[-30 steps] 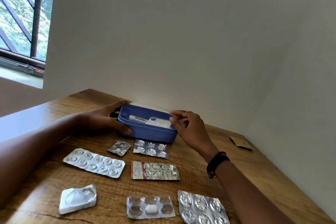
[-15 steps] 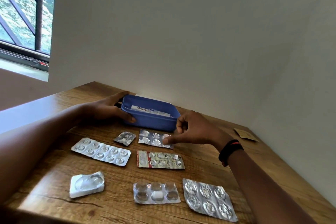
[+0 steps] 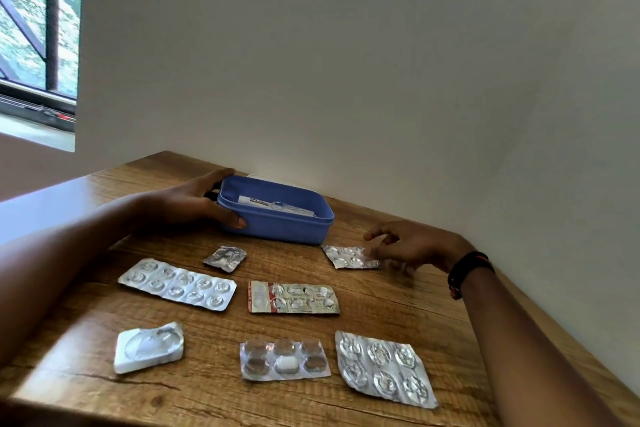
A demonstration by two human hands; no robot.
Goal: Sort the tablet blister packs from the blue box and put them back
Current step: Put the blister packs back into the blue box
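step: laying packs out on the table | left hand grips blue box | right hand loose, touching small pack (beside box) | next: take another pack from box

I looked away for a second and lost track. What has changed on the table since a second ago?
The right hand left the blue box and slid the small silver blister pack from in front of the box to the right; its fingers now rest at the pack's edge. The left hand still holds the box's left end. The other six packs lie as before.
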